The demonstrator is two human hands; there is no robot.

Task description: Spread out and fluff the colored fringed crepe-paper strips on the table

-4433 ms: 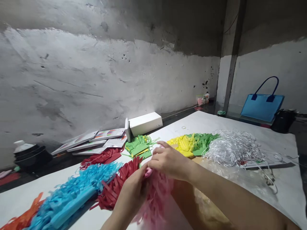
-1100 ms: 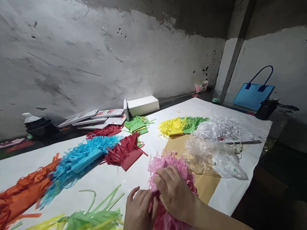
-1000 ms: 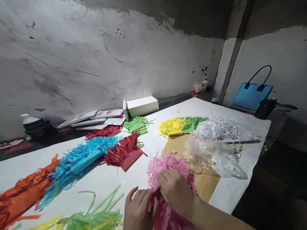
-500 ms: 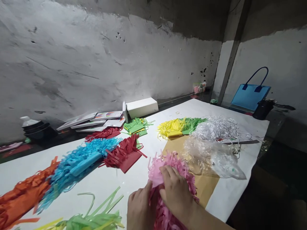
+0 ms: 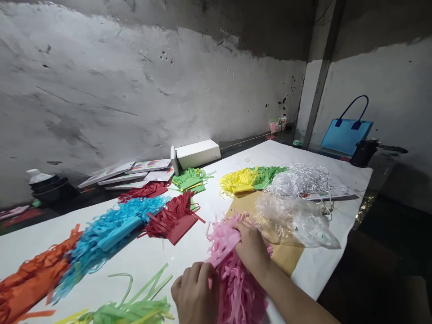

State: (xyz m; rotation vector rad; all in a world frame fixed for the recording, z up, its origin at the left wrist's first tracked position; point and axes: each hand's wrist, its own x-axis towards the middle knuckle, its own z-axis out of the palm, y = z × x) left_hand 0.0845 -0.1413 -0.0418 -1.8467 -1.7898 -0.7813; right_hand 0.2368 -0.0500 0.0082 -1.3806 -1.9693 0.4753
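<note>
Pink fringed tissue paper point(image 5: 241, 283) lies in a heap at the front middle of the table. My right hand point(image 5: 251, 245) pinches the upper end of a pink strip in it, the fingertips curled over the paper. At the lower left end of that strip, my left hand point(image 5: 197, 290) is closed with bent fingers, its thumb side against the pink paper. The strip runs flat and slanting between the two hands. Both sets of fingertips are partly hidden. Loose light green paper strips point(image 5: 131, 310) lie left of my left hand.
Fringed bundles of red point(image 5: 177, 220), blue point(image 5: 121, 227) and orange paper point(image 5: 37, 281) lie leftward. Yellow fringe point(image 5: 238, 182), white string point(image 5: 299, 180) and a clear plastic bag point(image 5: 313, 225) lie farther right, near brown paper point(image 5: 286, 261). A white box point(image 5: 197, 153) stands at the back.
My right hand has moved up and right along the pink paper. My left hand has shifted slightly left and down, and more of the pink strip shows between them.
</note>
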